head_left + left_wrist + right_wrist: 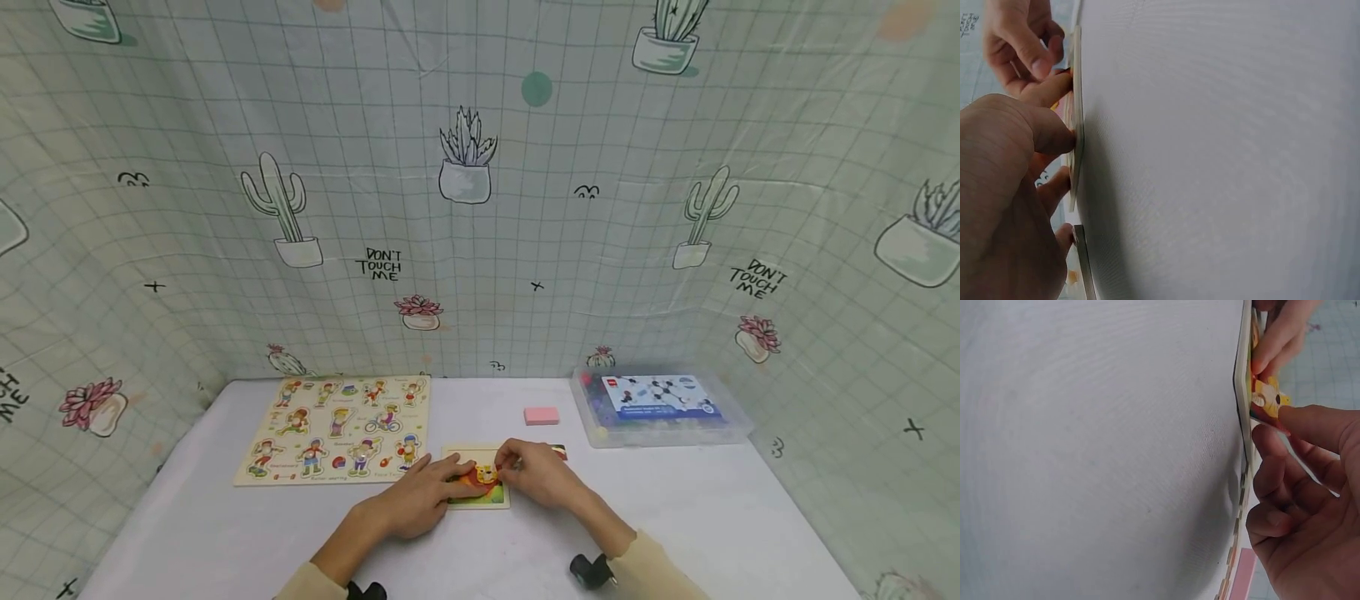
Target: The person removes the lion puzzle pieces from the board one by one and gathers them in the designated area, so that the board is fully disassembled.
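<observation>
A small wooden puzzle board [457, 452] with a bright animal picture lies in front of me. My left hand [420, 502] rests on it, several fingers stretched over the picture; in the left wrist view its thumb [1054, 132] touches the near edge. From the right, my right hand [546, 475] pinches a puzzle piece [1267, 399] with a yellow animal face and red below. That piece stands tilted at the board's right end, its lower part close to the left fingertips. How far it sits in the board I cannot tell.
At left lies a larger wooden board [352, 425] with sports figures, close to my left hand. A pink block [542, 416] and a clear plastic box [667, 412] with a blue label stand behind. A striped edge [559, 451] shows beyond my right hand. Black devices [591, 572] sit at both wrists.
</observation>
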A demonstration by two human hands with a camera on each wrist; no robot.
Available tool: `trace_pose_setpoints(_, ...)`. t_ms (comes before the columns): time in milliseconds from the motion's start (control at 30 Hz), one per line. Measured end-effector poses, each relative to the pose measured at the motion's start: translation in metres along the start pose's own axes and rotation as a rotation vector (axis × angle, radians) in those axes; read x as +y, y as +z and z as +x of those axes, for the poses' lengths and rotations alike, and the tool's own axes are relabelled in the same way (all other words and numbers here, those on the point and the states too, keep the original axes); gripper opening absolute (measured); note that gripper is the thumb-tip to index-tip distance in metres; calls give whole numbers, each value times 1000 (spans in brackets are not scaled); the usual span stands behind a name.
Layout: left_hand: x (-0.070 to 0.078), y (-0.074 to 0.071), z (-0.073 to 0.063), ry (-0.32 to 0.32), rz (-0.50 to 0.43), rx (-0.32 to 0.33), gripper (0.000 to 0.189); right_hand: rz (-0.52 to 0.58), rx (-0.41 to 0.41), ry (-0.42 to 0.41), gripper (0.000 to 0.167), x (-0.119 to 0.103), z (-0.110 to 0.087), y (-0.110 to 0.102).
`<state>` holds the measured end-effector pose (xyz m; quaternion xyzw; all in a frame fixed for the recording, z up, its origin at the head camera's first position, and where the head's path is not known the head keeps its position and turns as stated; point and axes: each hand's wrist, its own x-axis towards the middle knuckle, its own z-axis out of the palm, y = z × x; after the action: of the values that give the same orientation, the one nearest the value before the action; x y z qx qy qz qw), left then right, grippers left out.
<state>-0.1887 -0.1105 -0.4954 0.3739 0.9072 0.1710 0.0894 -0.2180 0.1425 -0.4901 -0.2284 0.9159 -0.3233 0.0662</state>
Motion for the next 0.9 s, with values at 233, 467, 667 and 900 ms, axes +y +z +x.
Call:
trace_pose_setpoints(233,-3,1,0,0,-27,-10,61,43,15,-11,6,4,0,4)
trace_pose_setpoints(467,-2,0,1,-25,-18,-26,59,63,31,-14,5,7,0,0)
trace_pose_setpoints(667,-3,2,0,3,-38,-9,58,108,35,12,4,7,-4,-12)
trace_pose_setpoints(900,-4,3,0,6,-44,-5,57,149,54,59,3,18,-12,-30)
